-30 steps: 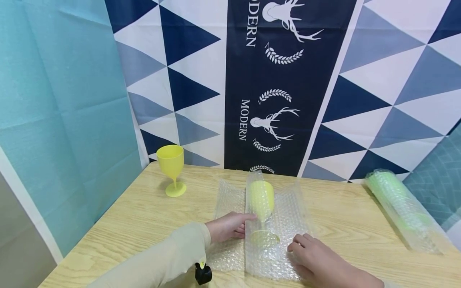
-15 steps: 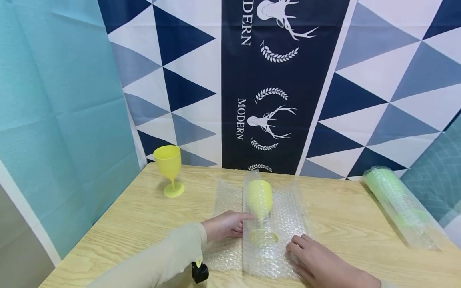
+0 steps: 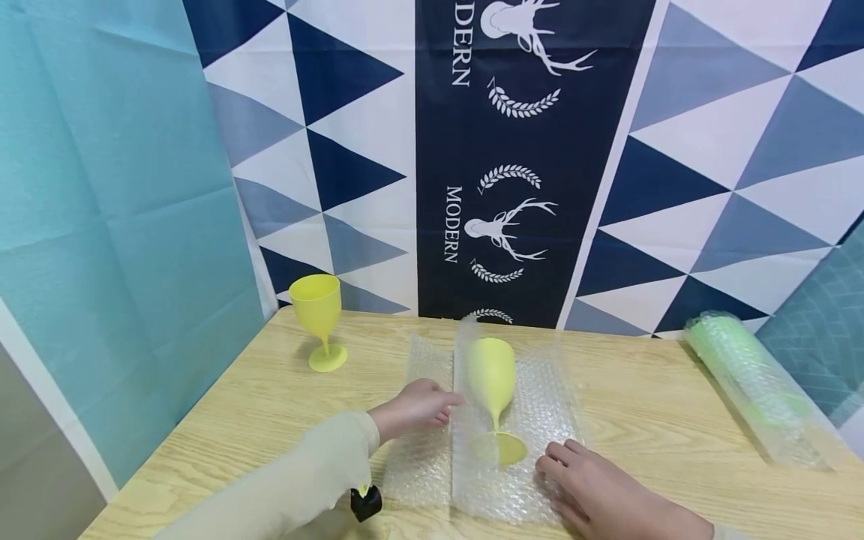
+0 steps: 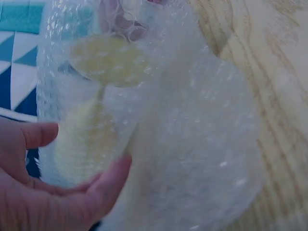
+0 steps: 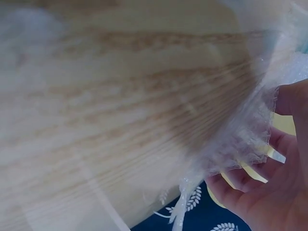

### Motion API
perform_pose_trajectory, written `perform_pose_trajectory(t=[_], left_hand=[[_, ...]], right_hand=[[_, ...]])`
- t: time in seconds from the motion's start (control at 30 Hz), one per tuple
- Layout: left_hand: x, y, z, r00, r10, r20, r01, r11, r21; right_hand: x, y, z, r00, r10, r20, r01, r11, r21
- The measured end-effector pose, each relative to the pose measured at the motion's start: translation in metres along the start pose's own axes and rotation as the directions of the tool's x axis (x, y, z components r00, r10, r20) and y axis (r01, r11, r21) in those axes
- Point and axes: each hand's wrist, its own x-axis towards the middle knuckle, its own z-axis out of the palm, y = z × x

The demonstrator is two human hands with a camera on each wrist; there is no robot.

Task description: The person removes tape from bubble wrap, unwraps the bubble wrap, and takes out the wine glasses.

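Observation:
A yellow plastic goblet (image 3: 501, 379) lies on its side on a sheet of bubble wrap (image 3: 545, 397), base towards me. One flap of the wrap stands up blurred over the goblet's left part; the right part shows bare. My left hand (image 3: 413, 409) is beside that flap's edge. In the left wrist view its thumb and fingers are spread apart, with the goblet's base (image 4: 108, 62) seen through the wrap. My right hand (image 3: 594, 484) holds the sheet's right edge; in the right wrist view, thumb and curled fingers stand on either side of the wrap (image 5: 238, 142).
A second yellow goblet (image 3: 317, 311) stands upright at the back left of the wooden table (image 3: 290, 409). On the right lies a bubble-wrapped green bundle (image 3: 749, 375). Patterned cloth (image 3: 364, 135) hangs behind the table's back edge. A black device (image 3: 366, 502) hangs at my left wrist.
My left hand has moved slightly left and let go of the flap. The flap has swung left, baring more of the lying goblet. The right hand has stayed in place.

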Motion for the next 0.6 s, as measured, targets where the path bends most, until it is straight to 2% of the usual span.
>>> perform_pose_trajectory(t=[0.07, 0.17, 0.23, 0.3, 0.33, 0.37, 0.4, 0.5, 0.57, 0.6], left_hand=[[-0.004, 0.006, -0.002, 0.995, 0.059, -0.078, -0.050, 0.993, 0.111], [-0.008, 0.016, -0.002, 0.972, 0.189, -0.142, -0.150, 0.958, 0.245], [-0.011, 0.022, 0.000, 0.948, 0.281, -0.147, -0.224, 0.921, 0.318], [-0.014, 0.025, 0.002, 0.917, 0.378, -0.123, -0.300, 0.861, 0.412], [-0.015, 0.026, 0.003, 0.898, 0.428, -0.098, -0.338, 0.816, 0.470], [-0.017, 0.026, 0.004, 0.875, 0.481, -0.065, -0.377, 0.758, 0.533], [-0.018, 0.026, 0.004, 0.845, 0.535, -0.018, -0.420, 0.684, 0.596], [-0.022, 0.023, 0.005, 0.749, 0.644, 0.156, -0.520, 0.426, 0.740], [-0.024, 0.018, 0.006, 0.701, 0.663, 0.263, -0.547, 0.265, 0.794], [-0.026, 0.016, 0.007, 0.685, 0.662, 0.304, -0.552, 0.199, 0.810]], right_hand=[[0.001, 0.000, 0.000, 1.000, 0.006, 0.019, -0.006, 1.000, -0.004], [0.002, 0.000, 0.000, 0.999, 0.006, 0.031, -0.006, 1.000, -0.006], [0.002, 0.000, 0.000, 1.000, 0.001, 0.029, -0.001, 1.000, 0.000], [0.002, 0.001, 0.001, 1.000, -0.007, 0.021, 0.006, 1.000, 0.003], [0.002, 0.001, 0.001, 1.000, -0.010, 0.016, 0.010, 1.000, 0.003], [0.003, 0.001, 0.001, 1.000, -0.013, 0.013, 0.013, 1.000, 0.002], [0.002, 0.001, 0.002, 1.000, -0.015, 0.010, 0.015, 1.000, 0.000], [0.003, 0.002, 0.001, 1.000, -0.017, 0.009, 0.017, 1.000, -0.005], [0.003, 0.001, 0.000, 1.000, -0.017, 0.010, 0.017, 1.000, -0.002], [0.002, 0.002, 0.000, 1.000, -0.017, 0.010, 0.017, 1.000, 0.001]])
